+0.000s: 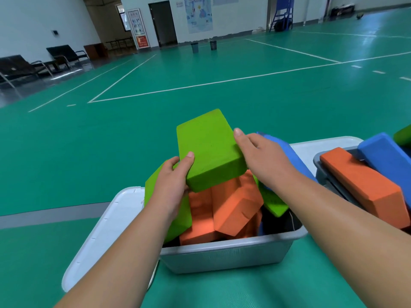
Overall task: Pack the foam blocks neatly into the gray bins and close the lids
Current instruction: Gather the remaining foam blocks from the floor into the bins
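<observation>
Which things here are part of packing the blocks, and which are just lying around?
Job: green block, held by left hand and right hand; orange blocks; gray bin; white lid; second bin.
Lying about: black chairs; waste baskets.

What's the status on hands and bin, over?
Both the left hand and right hand grip the green block over the bin. Jumbled orange blocks below. The lid off, at its left.
</observation>
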{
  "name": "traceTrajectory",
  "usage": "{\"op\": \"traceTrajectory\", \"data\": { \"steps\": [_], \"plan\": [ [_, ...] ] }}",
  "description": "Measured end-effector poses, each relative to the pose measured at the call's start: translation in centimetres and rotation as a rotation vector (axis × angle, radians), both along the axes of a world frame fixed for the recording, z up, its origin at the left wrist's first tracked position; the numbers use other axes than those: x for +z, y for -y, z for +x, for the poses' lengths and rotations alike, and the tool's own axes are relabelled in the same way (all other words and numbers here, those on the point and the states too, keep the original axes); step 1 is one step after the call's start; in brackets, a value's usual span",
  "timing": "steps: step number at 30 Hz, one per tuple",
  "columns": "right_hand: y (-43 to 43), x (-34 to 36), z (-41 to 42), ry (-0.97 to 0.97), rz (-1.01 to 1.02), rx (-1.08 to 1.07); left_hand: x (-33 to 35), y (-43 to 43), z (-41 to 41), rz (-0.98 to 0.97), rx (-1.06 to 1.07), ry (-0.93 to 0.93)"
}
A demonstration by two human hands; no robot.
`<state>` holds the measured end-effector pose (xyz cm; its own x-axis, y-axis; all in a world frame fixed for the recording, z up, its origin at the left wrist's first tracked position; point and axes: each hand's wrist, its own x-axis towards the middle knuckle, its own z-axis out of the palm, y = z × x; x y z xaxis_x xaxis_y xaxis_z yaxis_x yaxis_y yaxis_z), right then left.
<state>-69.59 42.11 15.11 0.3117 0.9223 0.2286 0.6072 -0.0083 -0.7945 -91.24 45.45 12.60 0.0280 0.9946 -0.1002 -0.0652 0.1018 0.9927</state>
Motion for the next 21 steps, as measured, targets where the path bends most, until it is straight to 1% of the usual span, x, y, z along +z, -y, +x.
{"op": "traceTrajectory", "data": {
  "steps": [2, 4, 6, 8, 10, 11, 12, 13, 14, 15, 16, 18, 20, 21],
  "plan": [
    [-0.4, 0.2, -1.2, -0.016, -0.06, 0.015, 0.1, -0.1, -0.8, 0.014, 0.029, 0.015],
    [-0.9, 0.2, -1.8, -0.072, -0.121, -0.003, 0.6, 0.0, -1.6, 0.014, 0.02, 0.038],
    [-1.2, 0.1, -2.5, -0.174, -0.166, 0.009, 0.8, -0.1, -2.4, 0.023, -0.023, 0.004],
    [-1.7, -0.2, -3.2, -0.304, -0.147, 0.023, 1.1, -0.3, -3.3, 0.037, -0.055, -0.03],
    [-2.1, -0.3, -3.9, -0.371, -0.117, -0.01, 1.1, -0.5, -4.7, 0.072, -0.035, -0.122],
    [-2.3, -0.4, -4.2, -0.34, -0.11, -0.034, 1.1, -0.6, -5.3, 0.089, 0.012, -0.218],
    [-2.6, -0.6, -4.4, -0.269, -0.113, -0.057, 0.4, -1.1, -6.4, 0.093, 0.073, -0.37],
    [-2.7, -0.8, -4.7, -0.19, -0.125, -0.077, -0.1, -1.3, -7.5, 0.052, 0.111, -0.544],
    [-2.8, -1.0, -5.0, -0.138, -0.141, -0.092, -0.8, -1.5, -8.6, -0.055, 0.132, -0.696],
    [-2.9, -1.2, -5.4, -0.128, -0.157, -0.09, -1.5, -1.6, -9.7, -0.181, 0.115, -0.774],
    [-3.0, -1.5, -5.7, -0.143, -0.164, -0.085, -2.3, -1.6, -10.8, -0.301, 0.053, -0.82],
    [-3.4, -1.9, -6.4, -0.139, -0.177, -0.066, -3.1, -0.6, -12.0, -0.47, -0.118, -0.83],
    [-3.4, -2.2, -6.9, -0.064, -0.188, -0.054, -3.9, -0.1, -12.6, -0.512, -0.211, -0.769],
    [-3.5, -2.5, -7.1, -0.021, -0.19, -0.054, -4.1, 0.0, -12.5, -0.509, -0.216, -0.75]
  ]
}}
